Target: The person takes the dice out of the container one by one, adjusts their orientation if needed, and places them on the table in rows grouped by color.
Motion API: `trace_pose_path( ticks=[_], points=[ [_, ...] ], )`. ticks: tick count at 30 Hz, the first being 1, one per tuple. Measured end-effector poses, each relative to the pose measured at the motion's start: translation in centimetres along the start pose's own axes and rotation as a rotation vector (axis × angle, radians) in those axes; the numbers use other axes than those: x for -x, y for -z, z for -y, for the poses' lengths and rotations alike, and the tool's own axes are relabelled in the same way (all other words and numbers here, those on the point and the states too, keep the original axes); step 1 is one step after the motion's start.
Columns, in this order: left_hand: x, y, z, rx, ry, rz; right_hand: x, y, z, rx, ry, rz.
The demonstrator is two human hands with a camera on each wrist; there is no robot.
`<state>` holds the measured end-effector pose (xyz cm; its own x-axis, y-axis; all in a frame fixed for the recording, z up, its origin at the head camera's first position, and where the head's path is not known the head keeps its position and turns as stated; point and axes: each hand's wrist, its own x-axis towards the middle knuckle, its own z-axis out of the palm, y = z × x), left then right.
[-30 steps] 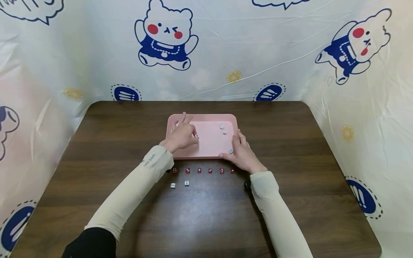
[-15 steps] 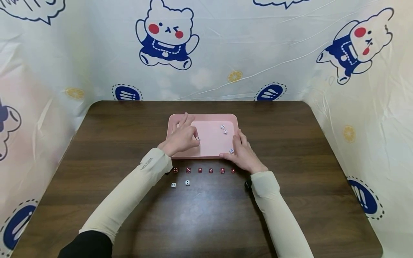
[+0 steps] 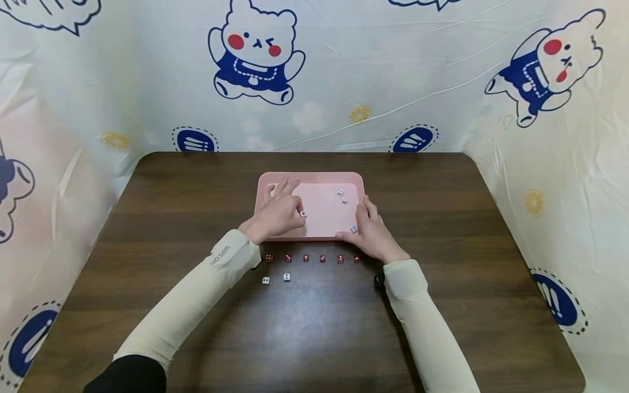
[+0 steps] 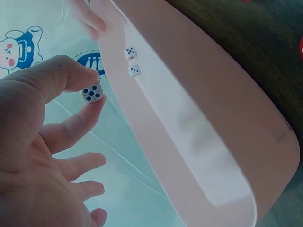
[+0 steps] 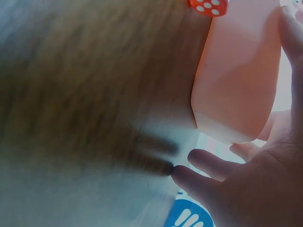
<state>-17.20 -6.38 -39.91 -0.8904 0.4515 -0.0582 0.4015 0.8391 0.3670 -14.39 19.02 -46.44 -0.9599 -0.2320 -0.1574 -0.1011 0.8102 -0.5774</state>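
My left hand is over the left part of the pink tray. Its thumb and forefinger pinch a white die with dark blue pips; the other fingers are spread apart. My right hand holds the tray's near right corner, thumb at the front rim and fingers along the right side. A white die lies inside the tray close to that thumb. Two more white dice, an upper die and a lower die, lie towards the tray's far right.
In front of the tray runs a row of several red dice, among them a red die. Closer to me stand two white dice, a left one and a right one. Patterned sheeting hangs behind the brown table.
My left hand has come slightly towards me and lower with the pinched die. The right hand keeps its place on the tray corner, and the other dice lie as before.
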Motion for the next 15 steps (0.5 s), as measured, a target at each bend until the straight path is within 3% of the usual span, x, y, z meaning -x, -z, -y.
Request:
trace_pose_path(
  ticks=[15],
  points=[
    [1.4,-0.2,-0.5,-0.004,-0.026,-0.009,0.0,0.0,0.0,-0.001,-0.01,0.005]
  ],
)
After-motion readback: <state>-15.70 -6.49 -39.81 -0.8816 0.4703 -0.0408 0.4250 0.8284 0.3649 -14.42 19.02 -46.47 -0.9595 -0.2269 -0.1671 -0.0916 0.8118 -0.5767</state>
